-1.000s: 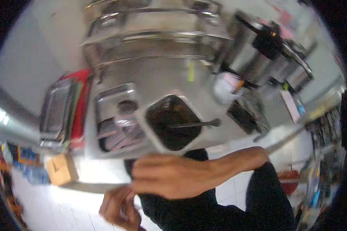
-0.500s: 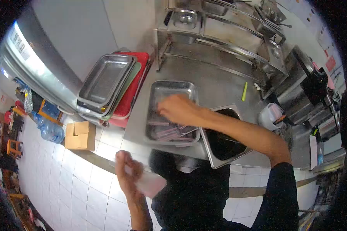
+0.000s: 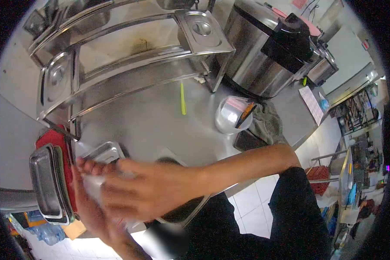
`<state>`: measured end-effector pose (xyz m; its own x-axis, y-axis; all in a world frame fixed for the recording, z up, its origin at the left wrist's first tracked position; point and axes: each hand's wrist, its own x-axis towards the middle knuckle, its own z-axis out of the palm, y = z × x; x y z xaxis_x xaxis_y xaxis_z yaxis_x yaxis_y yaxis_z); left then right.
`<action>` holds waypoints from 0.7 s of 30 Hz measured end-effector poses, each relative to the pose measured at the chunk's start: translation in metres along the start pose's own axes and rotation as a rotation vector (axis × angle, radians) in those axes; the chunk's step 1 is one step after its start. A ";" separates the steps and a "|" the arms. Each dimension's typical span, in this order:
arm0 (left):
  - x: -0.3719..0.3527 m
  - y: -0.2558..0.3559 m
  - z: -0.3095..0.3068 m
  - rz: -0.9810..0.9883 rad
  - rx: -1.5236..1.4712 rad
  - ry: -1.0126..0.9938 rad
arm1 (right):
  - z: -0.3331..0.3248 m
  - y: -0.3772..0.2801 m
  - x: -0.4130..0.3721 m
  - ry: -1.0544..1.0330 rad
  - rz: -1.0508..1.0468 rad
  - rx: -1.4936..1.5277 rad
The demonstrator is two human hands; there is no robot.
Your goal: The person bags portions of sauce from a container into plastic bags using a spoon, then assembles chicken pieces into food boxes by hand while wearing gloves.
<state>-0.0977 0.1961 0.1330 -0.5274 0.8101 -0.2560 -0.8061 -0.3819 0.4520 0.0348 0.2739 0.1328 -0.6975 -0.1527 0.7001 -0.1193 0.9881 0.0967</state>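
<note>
My right hand [image 3: 138,190] crosses in front of my left hand [image 3: 93,212], the two close together at the lower left. Both are blurred, with fingers bent. Between them shows part of a pale, pinkish packet [image 3: 94,187], mostly covered; my left hand is wrapped round it. What my right fingers pinch, if anything, is hidden. Behind the hands a corner of a metal tray [image 3: 110,149] sticks out, its contents covered. A metal pan with a dark inside [image 3: 184,212] lies under my right forearm, partly hidden.
A lime-green stick-like utensil [image 3: 183,99] lies on the steel counter [image 3: 138,117]. A white tub [image 3: 230,117] with things in it stands by a grey cloth [image 3: 266,123]. Behind are a metal rack [image 3: 138,86] and a large steel urn [image 3: 255,47]. Stacked trays [image 3: 47,182] stand left.
The view has swung to the right. My right hand has left the tray and met my left hand, which held the pinkish packet apart from the counter before.
</note>
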 end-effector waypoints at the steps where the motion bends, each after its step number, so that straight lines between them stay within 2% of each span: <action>1: 0.008 -0.009 0.012 -0.127 0.010 -0.097 | -0.004 0.015 -0.009 0.049 0.185 0.132; 2: 0.012 -0.021 0.026 -0.248 0.020 -0.192 | -0.015 0.029 -0.021 0.104 0.365 0.267; 4: 0.023 -0.053 0.045 -0.486 -0.090 -0.236 | -0.047 0.055 -0.042 0.215 0.622 0.366; 6: 0.028 -0.076 0.083 -0.552 0.039 0.134 | -0.057 0.062 -0.094 0.307 1.143 0.465; 7: 0.027 -0.075 0.082 -0.532 0.047 0.149 | -0.070 0.063 -0.114 0.222 1.268 0.432; 9: 0.009 -0.065 0.058 -0.254 0.360 0.088 | -0.059 0.052 -0.155 0.151 1.232 0.086; 11: -0.034 -0.024 0.039 -0.142 0.387 0.105 | -0.044 0.039 -0.183 -0.257 1.069 -0.085; 12: -0.061 0.000 0.008 -0.101 0.510 0.059 | -0.023 0.025 -0.227 -0.411 0.875 -0.134; 13: -0.103 0.023 -0.007 -0.033 0.655 0.208 | -0.005 0.022 -0.245 -0.464 0.897 -0.010; 14: -0.150 0.044 -0.027 0.042 0.616 0.413 | 0.010 0.016 -0.263 -0.516 0.926 0.114; 15: -0.197 0.062 -0.039 0.087 0.656 0.625 | 0.010 0.013 -0.266 -0.548 0.921 0.147; 16: -0.259 0.073 -0.060 0.225 0.663 0.700 | -0.002 0.007 -0.267 -0.551 0.908 0.147; 17: -0.317 0.075 -0.092 0.309 0.728 0.913 | -0.006 0.008 -0.265 -0.577 0.876 0.139; 19: -0.422 0.077 -0.127 0.220 0.616 1.447 | -0.016 0.011 -0.258 -0.661 0.772 0.113; 20: -0.472 0.068 -0.158 0.279 0.365 1.590 | -0.024 0.017 -0.254 -0.713 0.714 0.075; 21: -0.499 0.046 -0.154 0.538 0.468 1.680 | -0.012 0.032 -0.284 -0.471 0.501 0.042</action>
<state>0.0866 -0.2944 0.1500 -0.5930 -0.7127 -0.3748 -0.4999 -0.0391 0.8652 0.2369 0.3489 -0.0546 -0.9072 0.3225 0.2702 0.2771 0.9412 -0.1931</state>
